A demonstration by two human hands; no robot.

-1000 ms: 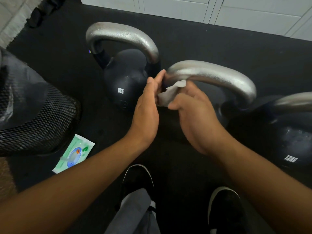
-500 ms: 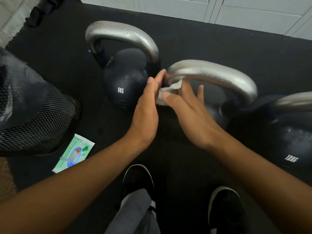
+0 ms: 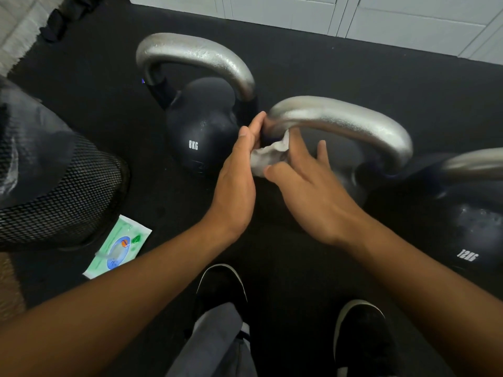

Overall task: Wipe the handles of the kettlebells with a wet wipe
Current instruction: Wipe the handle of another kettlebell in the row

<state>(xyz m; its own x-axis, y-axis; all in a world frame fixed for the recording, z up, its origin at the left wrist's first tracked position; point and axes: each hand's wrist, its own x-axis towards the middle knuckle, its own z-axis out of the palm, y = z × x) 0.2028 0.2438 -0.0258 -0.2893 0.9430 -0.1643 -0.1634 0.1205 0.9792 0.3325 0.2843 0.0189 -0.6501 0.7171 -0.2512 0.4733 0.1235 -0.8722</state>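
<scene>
While bunched at the left end of the middle handle (image 3: 340, 122), wet wipe (image 3: 268, 156) pinched by right hand (image 3: 310, 191), fingers spread; left hand (image 3: 236, 183) flat, fingers straight, pressing there. Probably mid-wipe; next, likely sliding rightward along that handle.

Black rubber floor (image 3: 353, 66) meets white panelled wall (image 3: 408, 20).

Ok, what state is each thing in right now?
Wet wipe: crumpled, pressed at the middle handle's left end.
Middle handle: upright, being wiped.
Left hand: fingers straight, against the wipe.
Right hand: pinching the wipe.
8KG kettlebell: upright, untouched.
Wipe packet: flat on the floor.
</scene>
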